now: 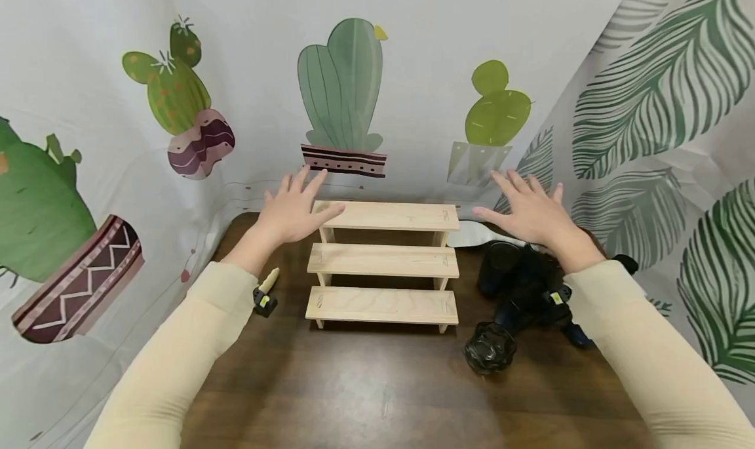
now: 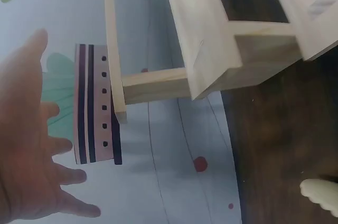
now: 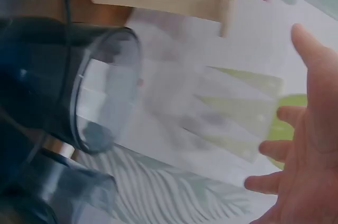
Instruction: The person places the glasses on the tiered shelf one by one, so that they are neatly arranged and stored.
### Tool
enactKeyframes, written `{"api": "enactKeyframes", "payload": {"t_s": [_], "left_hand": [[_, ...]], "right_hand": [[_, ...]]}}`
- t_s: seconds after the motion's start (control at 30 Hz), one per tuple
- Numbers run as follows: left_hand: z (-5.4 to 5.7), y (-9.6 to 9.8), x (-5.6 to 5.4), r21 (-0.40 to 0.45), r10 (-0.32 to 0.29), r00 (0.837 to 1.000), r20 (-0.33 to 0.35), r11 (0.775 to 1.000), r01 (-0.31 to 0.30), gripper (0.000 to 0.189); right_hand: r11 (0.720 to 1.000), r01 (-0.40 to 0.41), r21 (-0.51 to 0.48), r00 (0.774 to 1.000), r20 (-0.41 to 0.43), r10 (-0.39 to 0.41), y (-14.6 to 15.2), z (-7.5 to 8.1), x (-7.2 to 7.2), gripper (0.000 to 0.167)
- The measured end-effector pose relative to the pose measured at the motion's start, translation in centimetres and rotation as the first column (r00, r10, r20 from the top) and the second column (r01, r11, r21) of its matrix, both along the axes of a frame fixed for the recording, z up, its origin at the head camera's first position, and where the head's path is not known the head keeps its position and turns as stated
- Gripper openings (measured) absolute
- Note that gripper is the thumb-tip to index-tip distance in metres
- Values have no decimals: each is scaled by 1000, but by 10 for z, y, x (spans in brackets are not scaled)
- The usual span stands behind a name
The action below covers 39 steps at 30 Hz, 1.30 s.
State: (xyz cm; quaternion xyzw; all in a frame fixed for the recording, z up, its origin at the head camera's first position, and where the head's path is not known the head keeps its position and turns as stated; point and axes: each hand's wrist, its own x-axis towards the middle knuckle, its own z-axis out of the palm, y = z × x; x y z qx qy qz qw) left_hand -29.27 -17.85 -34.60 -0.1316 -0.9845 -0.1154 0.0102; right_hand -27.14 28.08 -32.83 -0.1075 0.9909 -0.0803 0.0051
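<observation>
A three-tier stepped rack of pale wood (image 1: 382, 260) stands on the brown table. My left hand (image 1: 293, 210) is raised by the rack's upper left corner, fingers spread and holding nothing. In the left wrist view that hand (image 2: 31, 139) is apart from the wooden boards (image 2: 203, 39). On the other side, my right hand (image 1: 531, 213) is held up beyond the top tier's right end, its fingers also spread around nothing. The right wrist view has this hand (image 3: 311, 145) across from a dark, see-through glass (image 3: 79, 86), with a gap between them.
Several dark glass vessels (image 1: 519, 278) crowd the table right of the rack, a faceted one (image 1: 490, 348) nearest me. A flat white piece (image 1: 472, 233) lies behind them. Left of the rack sits a small cream-and-black object (image 1: 267, 293). Cactus-print fabric (image 1: 259, 62) hangs behind.
</observation>
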Motion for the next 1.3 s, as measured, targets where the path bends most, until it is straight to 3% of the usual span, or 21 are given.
{"api": "enactKeyframes", "payload": {"t_s": [0.13,0.33,0.47,0.63,0.73,0.9,1.0,1.2,1.3], "left_hand": [[-10,-5,18,99,16,999,-35,995,-13,99],[-38,-13,49,270,57,998,-23,962,-48,98],[-61,-18,67,387,63,997,49,919,-78,95],[-89,-29,88,494,70,982,178,856,-151,90],[-107,-33,96,588,43,962,268,784,-199,90],[-129,-32,104,730,-45,897,440,600,-328,90],[-139,-31,106,750,-76,869,488,547,-373,85],[-152,-29,103,784,-127,842,524,459,-418,79],[-157,-30,101,779,-120,831,543,441,-446,77]], "right_hand": [[1000,-1,-25,999,-34,0,15,13,24,99],[994,-3,-111,990,-142,-13,45,15,70,93],[983,9,-183,982,-184,-43,68,3,99,89],[964,38,-262,967,-235,-102,94,-27,127,86],[952,67,-298,966,-221,-137,110,-44,140,88],[925,146,-352,970,-135,-204,131,-72,155,93],[905,212,-369,961,-89,-261,140,-90,161,96],[856,295,-425,943,-14,-332,150,-116,168,105],[823,307,-478,941,22,-338,152,-125,170,109]]}}
